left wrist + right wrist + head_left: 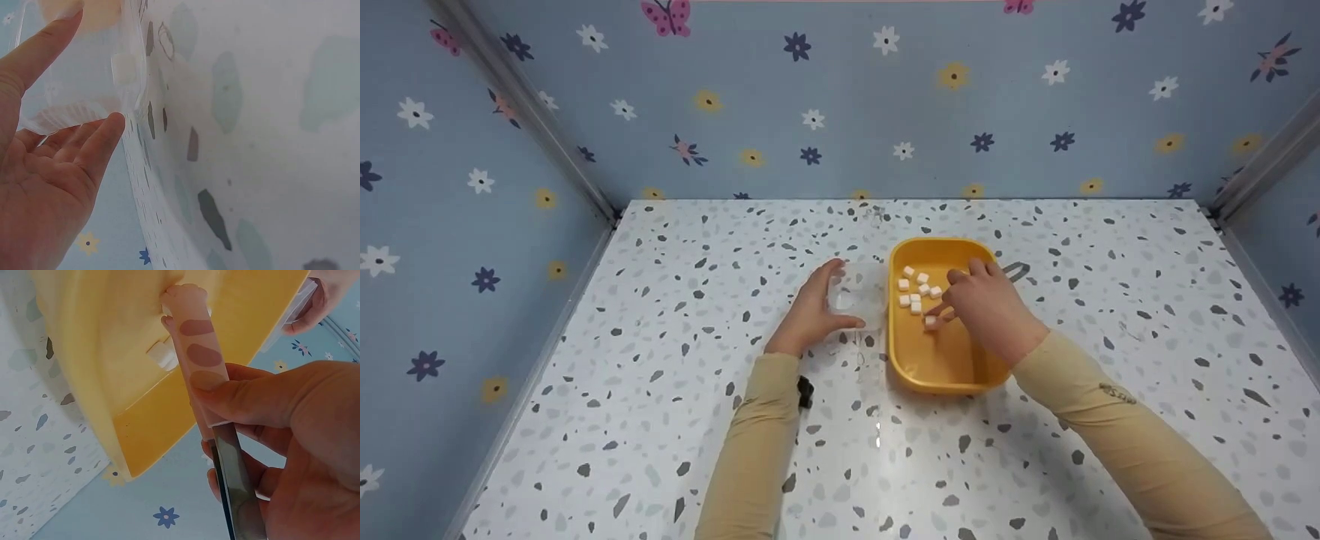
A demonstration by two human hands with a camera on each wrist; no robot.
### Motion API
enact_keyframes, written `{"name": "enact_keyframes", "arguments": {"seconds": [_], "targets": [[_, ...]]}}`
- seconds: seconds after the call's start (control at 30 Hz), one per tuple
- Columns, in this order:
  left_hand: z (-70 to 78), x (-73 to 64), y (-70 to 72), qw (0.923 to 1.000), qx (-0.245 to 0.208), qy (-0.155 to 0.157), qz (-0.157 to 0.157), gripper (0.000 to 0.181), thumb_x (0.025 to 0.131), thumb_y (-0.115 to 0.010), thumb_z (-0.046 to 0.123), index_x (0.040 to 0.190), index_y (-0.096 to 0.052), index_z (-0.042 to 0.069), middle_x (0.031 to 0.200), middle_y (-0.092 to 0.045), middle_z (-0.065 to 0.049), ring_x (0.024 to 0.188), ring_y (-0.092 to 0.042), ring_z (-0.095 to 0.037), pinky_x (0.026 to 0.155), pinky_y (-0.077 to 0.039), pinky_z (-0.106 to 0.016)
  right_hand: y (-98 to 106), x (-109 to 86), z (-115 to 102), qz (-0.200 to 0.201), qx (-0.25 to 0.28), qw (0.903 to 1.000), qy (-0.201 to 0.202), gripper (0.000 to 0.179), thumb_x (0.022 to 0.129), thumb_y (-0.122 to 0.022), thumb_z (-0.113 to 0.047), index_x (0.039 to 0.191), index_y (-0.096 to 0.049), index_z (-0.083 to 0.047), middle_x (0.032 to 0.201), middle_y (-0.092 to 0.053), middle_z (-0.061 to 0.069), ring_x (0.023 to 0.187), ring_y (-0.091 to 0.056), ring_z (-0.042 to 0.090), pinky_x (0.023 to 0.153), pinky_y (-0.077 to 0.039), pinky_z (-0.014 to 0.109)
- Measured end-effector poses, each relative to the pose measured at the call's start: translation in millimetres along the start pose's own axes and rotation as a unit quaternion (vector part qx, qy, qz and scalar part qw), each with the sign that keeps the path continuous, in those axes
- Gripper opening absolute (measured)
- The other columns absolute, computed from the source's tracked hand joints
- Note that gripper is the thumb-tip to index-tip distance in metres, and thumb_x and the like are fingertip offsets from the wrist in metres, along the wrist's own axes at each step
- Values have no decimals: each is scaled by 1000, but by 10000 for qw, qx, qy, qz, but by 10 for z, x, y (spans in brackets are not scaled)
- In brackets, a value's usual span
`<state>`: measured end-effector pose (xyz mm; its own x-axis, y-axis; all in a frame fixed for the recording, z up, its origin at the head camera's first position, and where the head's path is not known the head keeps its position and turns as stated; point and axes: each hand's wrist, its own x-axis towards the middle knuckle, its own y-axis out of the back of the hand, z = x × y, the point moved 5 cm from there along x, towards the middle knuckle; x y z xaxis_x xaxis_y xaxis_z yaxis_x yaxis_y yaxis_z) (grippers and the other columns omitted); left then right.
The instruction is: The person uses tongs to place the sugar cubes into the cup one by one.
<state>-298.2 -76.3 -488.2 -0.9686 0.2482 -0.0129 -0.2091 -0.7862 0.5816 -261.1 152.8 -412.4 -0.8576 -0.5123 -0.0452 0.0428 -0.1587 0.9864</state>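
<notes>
Right of centre in the head view, we see the right hand (996,309) pinch pink-tipped metal tongs (203,354) at a white cube (930,320) inside an orange plastic tray (937,367); centrally, the left hand (808,315) grips a clear plastic box (859,295), seemingly steadying it.

No words, brands or numbers can be read; a small dark mark (1117,393) is seen on the right sleeve (1144,446), too blurred to be deciphered.
</notes>
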Motion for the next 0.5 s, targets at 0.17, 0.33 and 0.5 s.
{"name": "enact_keyframes", "arguments": {"seconds": [0.17, 0.33, 0.5], "targets": [[-2, -7, -1, 10000, -18, 26, 14, 106, 66, -88, 26, 151, -25, 19, 153, -28, -3, 140, -25, -21, 115, -21, -34, -6, -2, -5, -64, -22, 10000, 0, 24, 82, -71, 4, 97, -77, -14, 95, -60, 9, 89, -44, 33, 84, -43, 50], [-3, -13, 3, 10000, -37, 17, 30, 106, 65, -88, 27, 151, -26, 20, 153, -30, -3, 139, -26, -20, 115, -22, -34, -11, 2, -1, -93, -39, 9999, -10, 25, 83, -69, 4, 99, -77, -14, 96, -60, 10, 90, -44, 33, 84, -43, 49], [-4, -6, 0, 10000, 12, -4, 36, 106, 65, -88, 27, 151, -26, 21, 152, -31, -4, 138, -28, -20, 115, -22, -34, -7, 3, -1, -75, -57, 10000, -4, 26, 83, -69, 4, 99, -78, -15, 95, -59, 9, 89, -44, 33, 82, -43, 48]]}}
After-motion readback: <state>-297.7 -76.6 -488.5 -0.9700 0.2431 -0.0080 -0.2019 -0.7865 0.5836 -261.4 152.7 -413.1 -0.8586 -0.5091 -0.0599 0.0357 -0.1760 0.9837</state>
